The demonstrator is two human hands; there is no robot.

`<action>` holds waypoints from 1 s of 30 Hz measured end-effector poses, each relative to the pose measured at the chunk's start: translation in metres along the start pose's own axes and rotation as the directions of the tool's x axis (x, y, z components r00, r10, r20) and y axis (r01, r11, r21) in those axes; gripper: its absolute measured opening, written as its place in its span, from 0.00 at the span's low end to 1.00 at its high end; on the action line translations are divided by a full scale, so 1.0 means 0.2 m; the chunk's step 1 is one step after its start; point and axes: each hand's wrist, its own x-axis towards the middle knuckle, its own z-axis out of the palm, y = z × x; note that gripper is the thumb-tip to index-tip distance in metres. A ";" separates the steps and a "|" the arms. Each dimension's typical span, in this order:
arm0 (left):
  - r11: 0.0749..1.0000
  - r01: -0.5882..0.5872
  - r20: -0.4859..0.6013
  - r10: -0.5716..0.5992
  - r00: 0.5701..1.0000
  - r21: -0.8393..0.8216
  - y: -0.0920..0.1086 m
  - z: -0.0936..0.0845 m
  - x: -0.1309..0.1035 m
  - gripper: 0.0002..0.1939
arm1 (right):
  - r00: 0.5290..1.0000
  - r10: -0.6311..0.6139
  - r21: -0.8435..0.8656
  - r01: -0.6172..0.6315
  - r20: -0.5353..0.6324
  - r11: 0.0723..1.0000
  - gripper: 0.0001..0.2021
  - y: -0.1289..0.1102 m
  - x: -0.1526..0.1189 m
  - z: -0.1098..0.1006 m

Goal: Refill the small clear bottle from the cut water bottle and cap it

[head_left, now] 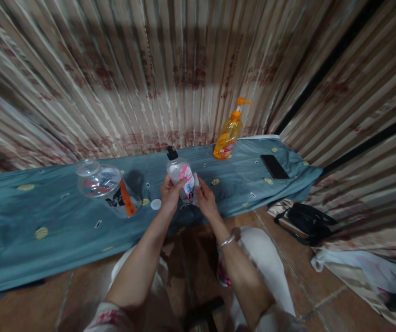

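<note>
My left hand (170, 191) is wrapped round a clear bottle (176, 169) with a black top and a pink and white label. The bottle is held nearly upright, its top leaning slightly left. A small white cloth or tissue (196, 183) is pinched in my right hand (205, 197), against the bottle's right side. Just left of my left hand, a round white lid (155, 204) lies on the blue-green cloth. Farther left stands a large clear plastic jar (115, 196) with an orange and black label, its round mouth facing up.
An orange pump bottle (228, 136) stands at the back, beside the curtain (191, 83). To its right a black phone (274, 167) lies on the patterned cloth (63, 230). A black bag (307, 221) rests on the tiled floor at right, near a white plastic bag (367, 269).
</note>
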 end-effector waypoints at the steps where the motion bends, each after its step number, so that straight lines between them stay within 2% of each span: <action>1: 1.000 0.003 0.004 -0.003 1.000 -0.027 0.02 0.00 0.00 0.24 | 0.999 0.035 0.083 -0.035 0.004 0.996 0.21 -0.02 0.01 0.00; 3: 0.996 0.014 0.024 -0.012 1.000 -0.088 0.06 -0.01 0.00 0.23 | 0.985 0.160 0.296 -0.170 0.059 0.940 0.18 -0.05 0.05 0.02; 5: 0.988 0.037 0.035 -0.032 0.999 -0.151 0.10 -0.02 0.00 0.23 | 0.949 0.276 0.450 -0.314 0.149 0.836 0.13 -0.07 0.10 0.05; 8: 0.974 0.071 0.039 -0.064 0.997 -0.215 0.16 -0.05 0.01 0.24 | 0.903 0.359 0.532 -0.428 0.234 0.731 0.10 -0.07 0.11 0.10; 13: 0.969 0.065 0.011 -0.065 0.998 -0.236 0.20 -0.09 0.02 0.24 | 0.787 0.477 0.659 -0.601 0.391 0.452 0.14 -0.02 -0.04 0.19; 15: 0.969 0.042 -0.016 -0.047 0.999 -0.243 0.21 -0.10 0.03 0.25 | 0.786 0.458 0.684 -0.602 0.415 0.413 0.14 0.00 -0.12 0.22; 16: 0.970 0.025 -0.025 -0.032 0.999 -0.240 0.20 -0.11 0.03 0.26 | 0.806 0.446 0.688 -0.576 0.389 0.441 0.14 0.01 -0.15 0.23; 18: 0.977 -0.016 -0.033 0.009 0.999 -0.214 0.20 -0.12 0.03 0.26 | 0.866 0.427 0.654 -0.484 0.260 0.582 0.16 0.02 -0.19 0.23; 20: 0.984 -0.052 -0.033 0.047 0.998 -0.168 0.19 -0.12 0.02 0.26 | 0.907 0.406 0.579 -0.392 0.112 0.715 0.18 0.02 -0.19 0.20; 23: 0.993 -0.064 -0.022 0.062 0.998 -0.097 0.16 -0.11 0.01 0.27 | 0.969 0.249 0.349 -0.232 -0.004 0.908 0.22 -0.06 -0.15 0.14; 25: 0.997 -0.061 0.016 0.062 0.998 -0.052 0.15 -0.09 -0.01 0.26 | 0.998 0.058 0.102 -0.058 0.003 0.993 0.24 -0.14 -0.09 0.10; 27: 0.998 -0.061 0.066 0.062 0.996 -0.020 0.13 -0.08 -0.03 0.25 | 0.995 -0.075 -0.035 0.078 0.066 0.996 0.24 -0.21 -0.01 0.07; 29: 0.998 -0.051 0.094 0.054 0.994 -0.027 0.12 -0.06 -0.03 0.23 | 0.985 -0.100 -0.028 0.105 0.140 0.994 0.22 -0.25 0.08 0.04; 30: 0.998 -0.042 0.096 0.046 0.994 -0.048 0.12 -0.05 -0.03 0.22 | 0.980 -0.068 -0.001 0.070 0.185 0.998 0.21 -0.26 0.12 0.03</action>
